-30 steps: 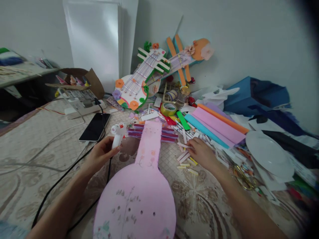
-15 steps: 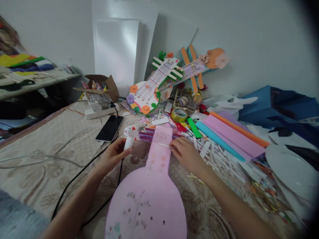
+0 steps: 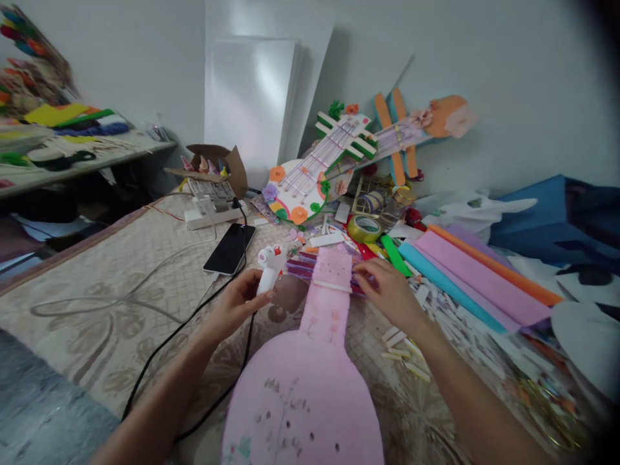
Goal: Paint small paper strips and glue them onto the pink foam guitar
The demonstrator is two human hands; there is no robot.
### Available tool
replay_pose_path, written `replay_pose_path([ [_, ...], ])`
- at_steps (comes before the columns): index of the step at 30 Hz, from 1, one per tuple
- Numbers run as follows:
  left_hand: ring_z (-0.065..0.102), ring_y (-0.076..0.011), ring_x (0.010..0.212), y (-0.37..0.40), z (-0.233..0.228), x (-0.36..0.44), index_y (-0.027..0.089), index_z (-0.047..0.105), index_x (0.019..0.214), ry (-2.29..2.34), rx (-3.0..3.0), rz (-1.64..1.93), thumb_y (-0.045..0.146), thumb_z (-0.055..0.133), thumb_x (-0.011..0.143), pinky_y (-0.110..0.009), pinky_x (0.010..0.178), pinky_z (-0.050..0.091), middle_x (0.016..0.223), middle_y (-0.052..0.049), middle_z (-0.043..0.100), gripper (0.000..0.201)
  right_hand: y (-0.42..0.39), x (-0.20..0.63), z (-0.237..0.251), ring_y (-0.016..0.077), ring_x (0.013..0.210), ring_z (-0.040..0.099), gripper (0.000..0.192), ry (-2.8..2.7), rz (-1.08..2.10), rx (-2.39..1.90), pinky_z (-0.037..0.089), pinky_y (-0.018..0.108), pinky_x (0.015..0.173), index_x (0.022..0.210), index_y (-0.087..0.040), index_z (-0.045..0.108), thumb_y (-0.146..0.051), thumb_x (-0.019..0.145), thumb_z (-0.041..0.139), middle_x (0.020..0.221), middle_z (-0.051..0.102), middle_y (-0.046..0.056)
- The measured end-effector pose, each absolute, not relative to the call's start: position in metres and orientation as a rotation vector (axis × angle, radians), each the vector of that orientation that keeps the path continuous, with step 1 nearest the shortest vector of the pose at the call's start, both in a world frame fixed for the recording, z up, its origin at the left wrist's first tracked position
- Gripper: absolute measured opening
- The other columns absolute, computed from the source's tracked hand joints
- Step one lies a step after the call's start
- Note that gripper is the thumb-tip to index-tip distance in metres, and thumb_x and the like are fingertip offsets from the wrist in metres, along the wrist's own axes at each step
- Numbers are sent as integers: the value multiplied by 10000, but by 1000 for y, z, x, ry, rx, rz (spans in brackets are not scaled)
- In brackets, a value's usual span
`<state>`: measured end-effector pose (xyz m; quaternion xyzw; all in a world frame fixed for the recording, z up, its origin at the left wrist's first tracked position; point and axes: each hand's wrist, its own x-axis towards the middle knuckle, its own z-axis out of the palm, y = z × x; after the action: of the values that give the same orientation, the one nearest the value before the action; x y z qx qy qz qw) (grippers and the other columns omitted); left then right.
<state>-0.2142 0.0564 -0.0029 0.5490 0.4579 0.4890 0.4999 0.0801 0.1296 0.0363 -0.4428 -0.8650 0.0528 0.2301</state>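
– What lies closest to the person?

– A pink guitar-shaped foam cutout (image 3: pixel 310 381), flat on the patterned beige mat (image 3: pixel 97 278), its round body nearest and its neck pointing away.

– And the hands?

– The left hand (image 3: pixel 237 303) is curled shut around a small white glue gun (image 3: pixel 268 271), nozzle end up, just left of the neck; a black cord (image 3: pixel 184 323) runs back from it across the mat. The right hand (image 3: pixel 387 290) is half closed, its fingertips pinching a thin white foam strip (image 3: pixel 332 285) that lies across the neck, touching it.

– Beyond that?

– Purple strips (image 3: pixel 300 266) stick out beside the neck's top. A black smartphone (image 3: pixel 230 248) lies to the left, and pink, blue and orange foam sheets (image 3: pixel 475 278) to the right, with small cut strips (image 3: pixel 402 352) near the right wrist.

– Farthest back?

– A roll of yellow tape (image 3: pixel 364 227), then two decorated paper guitars (image 3: pixel 339 155) leaning on the white wall.
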Motion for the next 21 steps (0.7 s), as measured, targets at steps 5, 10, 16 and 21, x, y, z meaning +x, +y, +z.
replay_pose_path([
  [5, 546, -149, 791, 56, 2, -216, 152, 594, 987, 1133, 1314, 1165, 312, 645, 795, -243, 705, 414, 874, -39, 608, 254, 125, 86, 35, 185, 872, 577, 108, -2352, 216, -1207, 460, 318, 771, 902, -206, 594, -226, 872, 492, 908, 617, 39],
  [10, 560, -181, 847, 54, 15, -214, 152, 628, 1004, 1158, 1317, 1162, 352, 601, 822, -268, 754, 413, 932, -64, 639, 272, 120, 87, 35, 183, 851, 584, 115, -2358, 253, -1201, 461, 312, 750, 897, -210, 597, -231, 870, 487, 893, 618, 36],
  [16, 563, -172, 815, 54, 25, -211, 167, 575, 1074, 1028, 1168, 1259, 334, 589, 826, -256, 727, 411, 898, -59, 634, 299, 123, 85, 34, 189, 863, 585, 115, -2375, 234, -1188, 465, 321, 755, 905, -213, 593, -227, 871, 484, 908, 623, 42],
  [21, 533, -124, 696, 62, 28, -209, 186, 525, 1015, 1127, 1095, 1338, 268, 632, 790, -235, 666, 409, 780, 7, 577, 263, 123, 70, 33, 207, 926, 569, 92, -2446, 206, -1176, 453, 344, 810, 908, -200, 589, -220, 866, 510, 942, 613, 58],
])
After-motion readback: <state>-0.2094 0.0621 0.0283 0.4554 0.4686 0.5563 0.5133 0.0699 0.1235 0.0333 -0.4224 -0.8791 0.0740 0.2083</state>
